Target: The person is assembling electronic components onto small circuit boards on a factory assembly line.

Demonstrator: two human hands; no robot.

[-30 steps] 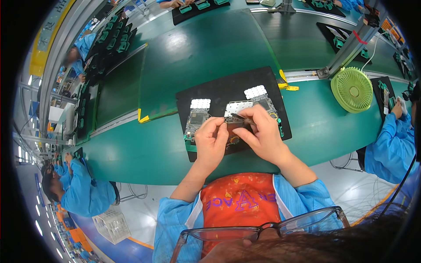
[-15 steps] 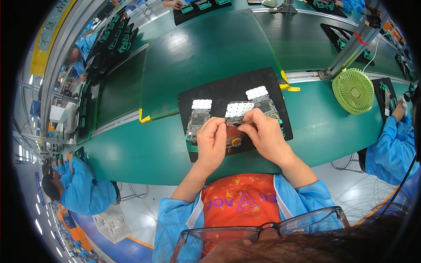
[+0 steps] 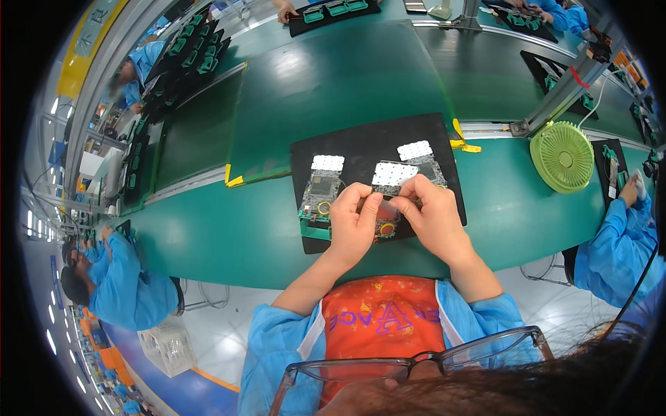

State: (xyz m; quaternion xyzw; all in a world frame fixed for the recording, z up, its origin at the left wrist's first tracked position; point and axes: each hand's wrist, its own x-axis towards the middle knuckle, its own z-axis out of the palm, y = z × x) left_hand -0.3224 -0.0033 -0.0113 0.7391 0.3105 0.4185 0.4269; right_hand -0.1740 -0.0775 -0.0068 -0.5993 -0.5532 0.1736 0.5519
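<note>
Several circuit boards lie on a black mat [image 3: 361, 144] in front of me. Each of them has a white sheet with round dots at its far end. Over the middle circuit board [image 3: 395, 175], both my hands meet with bent fingers. My left hand [image 3: 355, 220] pinches thumb against forefinger at that board's left side. Opposite it, my right hand [image 3: 436, 216] is closed in a pinch at the right side. What the fingertips hold is too small and too covered to make out. A reddish patch shows between the hands. The left circuit board [image 3: 320, 186] sits untouched in a green holder [image 3: 316, 231].
A green fan [image 3: 563, 158] stands on the right of the green table [image 3: 527, 201]. Yellow tape [image 3: 466, 139] marks the conveyor's edge beyond the mat. Co-workers in blue sit at left [image 3: 132, 284] and right [image 3: 610, 236]. A metal post [image 3: 562, 83] rises at far right.
The whole view has shifted slightly. My left hand has drawn away from the left circuit board, so its yellow ring shows. A small dark piece at my right fingertips is no longer visible.
</note>
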